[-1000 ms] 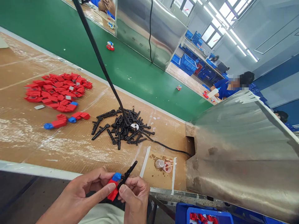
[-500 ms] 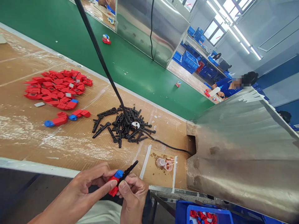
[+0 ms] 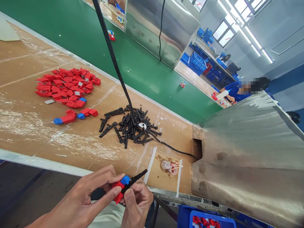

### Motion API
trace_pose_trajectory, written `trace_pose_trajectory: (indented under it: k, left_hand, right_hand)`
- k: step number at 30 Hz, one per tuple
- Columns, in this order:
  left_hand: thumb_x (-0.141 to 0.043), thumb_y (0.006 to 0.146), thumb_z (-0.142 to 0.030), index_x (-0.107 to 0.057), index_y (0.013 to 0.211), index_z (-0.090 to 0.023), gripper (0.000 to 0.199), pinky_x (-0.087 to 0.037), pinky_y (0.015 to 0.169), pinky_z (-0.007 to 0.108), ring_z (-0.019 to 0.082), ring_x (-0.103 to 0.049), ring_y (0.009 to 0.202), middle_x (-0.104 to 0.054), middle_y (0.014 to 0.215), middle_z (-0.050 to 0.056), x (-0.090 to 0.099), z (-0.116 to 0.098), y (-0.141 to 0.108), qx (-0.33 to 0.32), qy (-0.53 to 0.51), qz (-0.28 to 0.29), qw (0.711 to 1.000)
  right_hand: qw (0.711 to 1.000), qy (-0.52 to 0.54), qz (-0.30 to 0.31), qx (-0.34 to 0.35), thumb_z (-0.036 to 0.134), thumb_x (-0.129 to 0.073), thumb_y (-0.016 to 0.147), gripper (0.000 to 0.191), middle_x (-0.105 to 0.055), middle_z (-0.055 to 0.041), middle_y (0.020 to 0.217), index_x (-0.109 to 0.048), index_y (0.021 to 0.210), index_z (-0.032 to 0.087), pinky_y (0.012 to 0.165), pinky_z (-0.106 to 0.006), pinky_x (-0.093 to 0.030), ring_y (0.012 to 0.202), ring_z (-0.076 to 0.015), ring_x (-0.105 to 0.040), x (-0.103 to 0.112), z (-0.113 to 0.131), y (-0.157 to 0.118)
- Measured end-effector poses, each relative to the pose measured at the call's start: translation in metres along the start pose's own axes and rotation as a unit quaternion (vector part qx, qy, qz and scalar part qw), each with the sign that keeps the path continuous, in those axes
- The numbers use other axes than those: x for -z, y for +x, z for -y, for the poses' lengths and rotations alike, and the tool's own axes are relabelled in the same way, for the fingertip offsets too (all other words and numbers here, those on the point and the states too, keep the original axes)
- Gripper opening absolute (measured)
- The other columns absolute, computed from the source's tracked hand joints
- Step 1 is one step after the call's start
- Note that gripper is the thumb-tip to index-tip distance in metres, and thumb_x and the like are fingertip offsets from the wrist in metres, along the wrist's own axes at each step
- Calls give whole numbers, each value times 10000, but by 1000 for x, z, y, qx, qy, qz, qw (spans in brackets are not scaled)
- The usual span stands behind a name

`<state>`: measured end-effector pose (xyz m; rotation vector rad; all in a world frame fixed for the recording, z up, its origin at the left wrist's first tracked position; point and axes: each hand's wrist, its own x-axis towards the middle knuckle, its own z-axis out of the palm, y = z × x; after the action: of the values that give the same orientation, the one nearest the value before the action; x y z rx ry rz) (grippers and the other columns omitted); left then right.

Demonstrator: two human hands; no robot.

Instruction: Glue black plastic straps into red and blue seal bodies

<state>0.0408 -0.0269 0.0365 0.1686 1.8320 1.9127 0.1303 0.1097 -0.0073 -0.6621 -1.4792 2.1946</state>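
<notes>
My left hand (image 3: 89,196) is closed on a red and blue piece (image 3: 118,187) near the table's front edge. Beside it, my right hand (image 3: 137,202) pinches a slim black part (image 3: 136,178), which lies against the red and blue piece and points up to the right. Beyond my hands, many similar black parts (image 3: 128,125) lie in a heap on the cardboard-covered table (image 3: 78,142). Farther left is a pile of red pieces (image 3: 67,84), with two red and blue pieces (image 3: 67,117) in front of it.
A black cable (image 3: 114,60) hangs down to the black heap and runs right. Small cups (image 3: 169,167) with sticks stand near a metal panel (image 3: 237,158). Behind runs a green belt (image 3: 147,82). A blue bin (image 3: 213,218) is below; a person (image 3: 237,90) sits far right.
The table and the things on it have shifted slightly right in view. The black part in my right hand points a little lower than before. Both hands keep their hold.
</notes>
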Motion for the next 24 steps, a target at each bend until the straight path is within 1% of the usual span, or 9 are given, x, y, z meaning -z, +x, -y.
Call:
trace_pose_trajectory:
  k: [3,5,8,10,12,15,17,21,24]
  left_hand:
    - [-693,923,-750,-884,1117,-402,442,-621,954,267,279,-772,1082,-850,1042,50,-3,17,-12,-127,180,-51,974]
    - [-594,968,-777,-870,1156,-413,493,-610,1022,284,283,-763,1182,-855,1122,49,-5,21,-17,-141,209,-81,964]
    - [-646,964,-736,-875,1135,-394,446,-639,942,279,278,-783,1075,-852,1069,53,-3,11,-12,-152,194,-40,968]
    - [-691,951,-697,-885,1038,-335,419,-630,755,259,238,-750,838,-790,879,41,1,-5,-1,-119,136,40,983]
    - [-715,930,-701,-867,929,-267,460,-567,659,255,190,-661,701,-697,772,15,4,-21,11,-24,47,134,990]
    - [-755,825,-799,-825,893,-201,605,-482,604,253,150,-561,643,-697,780,19,5,-33,26,91,-51,246,964]
    - [-801,727,-836,-749,865,-194,659,-423,546,238,131,-496,597,-682,738,1,2,-33,33,133,-84,309,938]
    - [-885,653,-793,-571,832,-236,665,-355,493,210,123,-426,598,-560,714,-66,-5,-27,37,179,-120,343,914]
    - [-785,762,-832,-568,843,-230,645,-417,577,231,139,-448,645,-534,726,-61,-7,-22,32,138,-115,315,932]
  right_hand:
    - [998,-5,-15,58,512,-874,848,401,-525,47,592,-688,680,198,468,-216,-397,482,-103,-469,-6,-1,-3]
    - [996,-13,-36,85,510,-860,867,406,-529,41,599,-687,669,201,462,-217,-399,490,-111,-485,-11,-1,-5]
    - [994,-29,-43,95,536,-835,889,429,-525,37,588,-683,660,206,465,-228,-402,487,-119,-497,-11,-3,-7]
    - [996,-40,-18,78,572,-829,884,452,-516,38,574,-688,665,203,476,-232,-394,481,-115,-474,-5,-4,-6]
    - [998,-35,10,54,635,-858,835,462,-533,38,579,-735,736,202,485,-234,-395,484,-111,-454,3,0,-3]
    - [997,-19,53,59,749,-949,638,689,-646,14,724,-828,1093,245,487,-237,-408,514,-110,-472,16,14,5]
    - [989,-45,114,80,764,-955,607,812,-672,-11,856,-812,1260,302,509,-246,-422,571,-122,-515,22,28,12]
    - [962,-128,203,132,714,-881,781,503,-690,-45,950,-863,1152,374,701,-306,-506,839,-206,-651,23,47,20]
    - [958,-135,192,164,673,-833,863,405,-718,-44,965,-850,1154,393,759,-331,-530,887,-221,-676,15,50,21]
